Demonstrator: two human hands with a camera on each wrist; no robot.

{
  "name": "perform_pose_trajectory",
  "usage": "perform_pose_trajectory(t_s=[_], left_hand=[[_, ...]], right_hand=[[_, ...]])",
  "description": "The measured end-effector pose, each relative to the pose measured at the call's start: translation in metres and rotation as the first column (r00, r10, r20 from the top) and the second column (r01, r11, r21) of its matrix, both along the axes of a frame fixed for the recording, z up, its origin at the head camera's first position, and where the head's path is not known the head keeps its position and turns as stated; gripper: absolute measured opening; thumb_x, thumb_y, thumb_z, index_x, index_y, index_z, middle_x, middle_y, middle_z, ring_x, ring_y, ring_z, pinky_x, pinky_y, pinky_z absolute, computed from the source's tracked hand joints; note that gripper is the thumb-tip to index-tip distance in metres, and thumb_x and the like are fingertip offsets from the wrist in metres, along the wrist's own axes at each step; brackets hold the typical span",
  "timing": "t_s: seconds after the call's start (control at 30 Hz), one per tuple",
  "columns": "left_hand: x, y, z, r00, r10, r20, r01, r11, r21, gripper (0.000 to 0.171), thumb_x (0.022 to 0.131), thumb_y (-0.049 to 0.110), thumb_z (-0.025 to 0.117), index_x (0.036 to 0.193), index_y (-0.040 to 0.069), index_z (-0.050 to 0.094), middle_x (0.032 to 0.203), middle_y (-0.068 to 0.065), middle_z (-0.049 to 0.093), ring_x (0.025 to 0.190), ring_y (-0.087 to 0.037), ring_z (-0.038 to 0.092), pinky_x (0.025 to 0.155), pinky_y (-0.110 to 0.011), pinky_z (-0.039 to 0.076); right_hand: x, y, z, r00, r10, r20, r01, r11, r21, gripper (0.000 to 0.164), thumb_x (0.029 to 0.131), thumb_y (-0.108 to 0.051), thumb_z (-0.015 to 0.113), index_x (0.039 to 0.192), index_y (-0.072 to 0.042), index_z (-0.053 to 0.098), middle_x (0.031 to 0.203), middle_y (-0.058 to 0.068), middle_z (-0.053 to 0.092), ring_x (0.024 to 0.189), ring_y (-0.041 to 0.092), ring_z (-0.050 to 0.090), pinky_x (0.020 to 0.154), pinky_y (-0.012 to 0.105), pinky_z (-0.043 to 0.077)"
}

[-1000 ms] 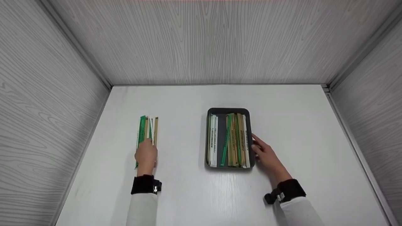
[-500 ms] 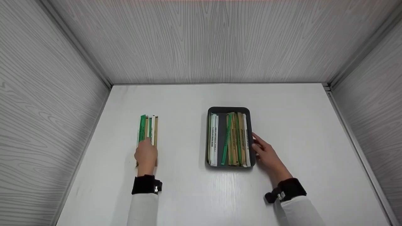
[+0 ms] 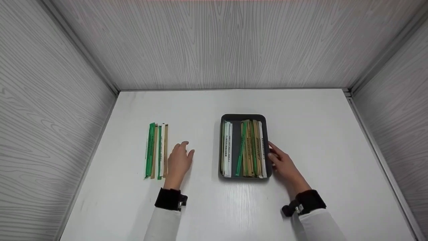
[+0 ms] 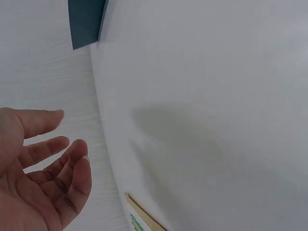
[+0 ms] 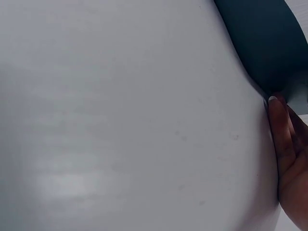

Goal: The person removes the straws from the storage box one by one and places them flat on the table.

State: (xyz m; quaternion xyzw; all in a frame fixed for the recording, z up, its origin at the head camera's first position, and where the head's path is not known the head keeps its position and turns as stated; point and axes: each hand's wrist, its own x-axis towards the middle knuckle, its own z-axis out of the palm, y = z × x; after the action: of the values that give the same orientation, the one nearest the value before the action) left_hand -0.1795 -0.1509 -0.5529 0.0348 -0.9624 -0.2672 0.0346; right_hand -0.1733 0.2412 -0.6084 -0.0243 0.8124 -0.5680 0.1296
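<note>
My left hand hovers just right of a row of long, slim wrapped sticks with green, brown and white printed wrappers, lying side by side on the table. Its fingers are loosely bent and spread from the thumb, and the palm is bare in the left wrist view. A dark rectangular tray holds more such sticks, with a gap between a white group at left and a mixed group at right. My right hand touches the tray's right wall; its fingers lie extended against it.
The white table is bounded by grey wood-grain panels at the back and both sides. Black bands with small cameras sit on both wrists. One green stick leans at a slant inside the tray.
My left hand has let go of the sticks at left and moved right, uncovering their lower ends. The right hand and the tray stay in place.
</note>
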Motion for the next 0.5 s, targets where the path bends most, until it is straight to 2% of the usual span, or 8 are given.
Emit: perform_pose_trajectory(t_s=[0.2, 0.33, 0.5], left_hand=[[0.000, 0.039, -0.003, 0.993, -0.121, 0.017, 0.120, 0.992, 0.049, 0.044, 0.095, 0.026, 0.066, 0.133, 0.003, 0.057, 0.103, -0.014, 0.064, 0.092, -0.027, 0.065, 0.075, -0.043, 0.052], [0.000, 0.058, -0.007, 0.977, -0.205, 0.065, 0.193, 0.968, 0.161, 0.045, 0.096, 0.020, 0.064, 0.136, 0.001, 0.054, 0.100, -0.013, 0.065, 0.088, -0.025, 0.064, 0.076, -0.041, 0.052], [-0.001, 0.071, -0.014, 0.961, -0.232, 0.149, 0.173, 0.928, 0.330, 0.046, 0.097, 0.012, 0.059, 0.140, 0.000, 0.049, 0.100, -0.011, 0.067, 0.083, -0.020, 0.065, 0.073, -0.036, 0.053]], right_hand=[[0.001, 0.000, 0.001, 1.000, -0.016, 0.013, 0.016, 1.000, -0.001, 0.054, 0.105, -0.026, 0.047, 0.156, -0.027, 0.028, 0.145, 0.018, 0.045, 0.095, 0.028, 0.061, 0.066, 0.034, 0.050], [0.001, -0.001, 0.000, 0.999, -0.030, 0.021, 0.030, 0.999, -0.012, 0.053, 0.105, -0.026, 0.047, 0.156, -0.027, 0.029, 0.143, 0.018, 0.047, 0.093, 0.027, 0.061, 0.066, 0.033, 0.050], [0.000, -0.002, 0.003, 0.999, -0.013, 0.032, 0.014, 1.000, -0.021, 0.054, 0.106, -0.023, 0.046, 0.156, -0.022, 0.027, 0.144, 0.022, 0.045, 0.094, 0.029, 0.060, 0.067, 0.033, 0.050]])
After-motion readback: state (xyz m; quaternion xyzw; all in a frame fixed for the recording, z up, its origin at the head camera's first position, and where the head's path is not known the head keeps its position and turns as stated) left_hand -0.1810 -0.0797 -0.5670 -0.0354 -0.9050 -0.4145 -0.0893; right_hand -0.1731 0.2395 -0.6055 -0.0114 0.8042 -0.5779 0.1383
